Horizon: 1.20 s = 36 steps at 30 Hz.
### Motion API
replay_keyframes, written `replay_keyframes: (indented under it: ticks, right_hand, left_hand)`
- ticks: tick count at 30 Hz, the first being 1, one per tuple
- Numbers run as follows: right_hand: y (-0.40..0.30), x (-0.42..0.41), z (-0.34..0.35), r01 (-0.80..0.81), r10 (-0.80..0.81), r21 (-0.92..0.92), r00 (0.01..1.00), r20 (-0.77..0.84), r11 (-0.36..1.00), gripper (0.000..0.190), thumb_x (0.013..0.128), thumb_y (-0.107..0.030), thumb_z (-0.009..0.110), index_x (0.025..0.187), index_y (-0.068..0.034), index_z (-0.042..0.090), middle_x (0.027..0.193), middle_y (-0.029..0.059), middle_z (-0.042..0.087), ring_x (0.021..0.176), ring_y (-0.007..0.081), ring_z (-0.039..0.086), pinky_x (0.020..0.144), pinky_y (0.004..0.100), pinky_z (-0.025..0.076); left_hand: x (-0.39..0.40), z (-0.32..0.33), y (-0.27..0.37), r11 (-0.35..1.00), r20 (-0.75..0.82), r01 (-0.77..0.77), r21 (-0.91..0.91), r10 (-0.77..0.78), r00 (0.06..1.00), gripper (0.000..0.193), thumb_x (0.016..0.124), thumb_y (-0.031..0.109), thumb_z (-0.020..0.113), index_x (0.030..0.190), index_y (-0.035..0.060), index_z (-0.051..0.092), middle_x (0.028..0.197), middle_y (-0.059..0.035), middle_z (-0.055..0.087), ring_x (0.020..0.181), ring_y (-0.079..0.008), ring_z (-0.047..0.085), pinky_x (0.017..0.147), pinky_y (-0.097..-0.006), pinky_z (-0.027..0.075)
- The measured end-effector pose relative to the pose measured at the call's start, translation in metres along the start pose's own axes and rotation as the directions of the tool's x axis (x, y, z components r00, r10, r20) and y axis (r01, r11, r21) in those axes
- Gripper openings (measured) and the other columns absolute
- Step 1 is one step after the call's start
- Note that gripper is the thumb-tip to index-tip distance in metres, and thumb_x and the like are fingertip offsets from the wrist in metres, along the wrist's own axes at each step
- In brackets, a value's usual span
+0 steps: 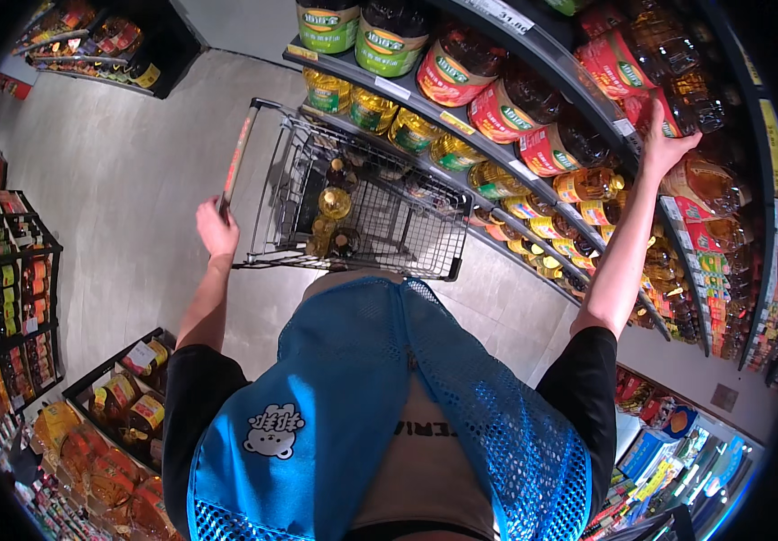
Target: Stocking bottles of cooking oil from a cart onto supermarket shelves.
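Note:
My left hand [217, 228] is closed around the end of the handle bar of a wire shopping cart [422, 233]. Several bottles, among them a yellow oil bottle [334, 203], stand in the cart. Up at the right, my right hand [666, 145] reaches onto a shelf, its spread fingers against a large cooking oil bottle with a red label [652, 111]. Whether the fingers grip this bottle or only touch it cannot be told. Similar red-labelled bottles [622, 64] lie close beyond it, and a clear amber oil bottle [703, 182] is just below the hand.
Shelf edges with price tags [392, 88] run along the right side, holding green-labelled jugs [392, 40] and yellow oil bottles [416, 128]. A display bin of oil bottles [115, 395] stands at the lower left. Another bottle rack [23, 291] is at the far left.

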State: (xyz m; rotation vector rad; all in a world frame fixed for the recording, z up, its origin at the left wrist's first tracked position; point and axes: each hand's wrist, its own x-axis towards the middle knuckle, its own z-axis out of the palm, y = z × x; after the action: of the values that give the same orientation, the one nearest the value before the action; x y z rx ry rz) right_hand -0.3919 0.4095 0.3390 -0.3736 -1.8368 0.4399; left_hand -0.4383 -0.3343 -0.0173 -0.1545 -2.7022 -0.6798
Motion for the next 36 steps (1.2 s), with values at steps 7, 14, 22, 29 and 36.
replay_keyframes:
  ticks: [7, 14, 22, 29, 36]
  right_hand:
    - [0.014, -0.007, 0.005, -0.038, 0.035, -0.051, 0.998, -0.045, 0.998, 0.109, 0.073, -0.041, 0.090, 0.145, 0.010, 0.026, 0.141, 0.0250, 0.045, 0.127, 0.0293, 0.051, 0.111, 0.0378, 0.037]
    - [0.018, -0.009, -0.003, -0.040, 0.039, 0.016, 0.999, 0.035, 0.999, 0.104, 0.081, -0.028, 0.086, 0.148, 0.007, 0.015, 0.138, 0.0220, 0.046, 0.121, 0.0238, 0.051, 0.107, 0.0362, 0.041]
    - [0.019, -0.010, 0.003, -0.074, 0.055, 0.253, 0.995, 0.079, 0.965, 0.085, 0.089, -0.013, 0.076, 0.148, -0.006, 0.014, 0.134, 0.0200, 0.048, 0.112, 0.0232, 0.060, 0.093, 0.0382, 0.058]
    - [0.039, -0.005, 0.002, -0.007, -0.003, 0.172, 0.998, 0.058, 0.985, 0.098, 0.087, -0.016, 0.079, 0.150, -0.001, 0.005, 0.134, 0.0225, 0.048, 0.112, 0.0246, 0.056, 0.098, 0.0381, 0.051]
    - [0.009, -0.014, 0.006, 0.004, -0.013, -0.112, 0.997, -0.082, 0.994, 0.098, 0.085, -0.041, 0.079, 0.153, 0.003, 0.023, 0.147, 0.0256, 0.044, 0.133, 0.0319, 0.046, 0.111, 0.0365, 0.036]
  left_hand:
    - [-0.046, 0.063, 0.094, 0.783, 0.240, -0.217, -0.582, 0.421, 0.874, 0.011, 0.088, 0.010, 0.064, 0.098, 0.0109, 0.058, 0.088, -0.0101, 0.064, 0.077, -0.0327, 0.066, 0.064, -0.0404, 0.054]
    - [-0.111, 0.172, 0.100, 0.998, 0.904, -0.055, 0.003, 0.021, 0.427, 0.052, 0.082, 0.053, 0.070, 0.104, 0.0061, 0.067, 0.101, -0.0157, 0.070, 0.098, -0.0339, 0.070, 0.080, -0.0476, 0.056]
    - [-0.107, 0.209, 0.120, 0.957, 0.964, -0.252, 0.145, -0.079, 0.253, 0.062, 0.076, 0.056, 0.077, 0.110, 0.0037, 0.069, 0.107, -0.0151, 0.072, 0.100, -0.0319, 0.070, 0.081, -0.0453, 0.057]
    - [-0.101, 0.225, 0.109, 0.834, 0.955, -0.522, -0.177, 0.273, 0.112, 0.046, 0.077, 0.051, 0.073, 0.082, 0.0050, 0.076, 0.135, -0.0190, 0.057, 0.116, -0.0295, 0.062, 0.089, -0.0459, 0.054]
    - [-0.068, 0.174, 0.140, 0.805, 0.827, -0.412, -0.426, 0.532, 0.183, 0.044, 0.077, 0.047, 0.072, 0.077, 0.0027, 0.074, 0.119, -0.0165, 0.066, 0.095, -0.0325, 0.068, 0.086, -0.0427, 0.056]
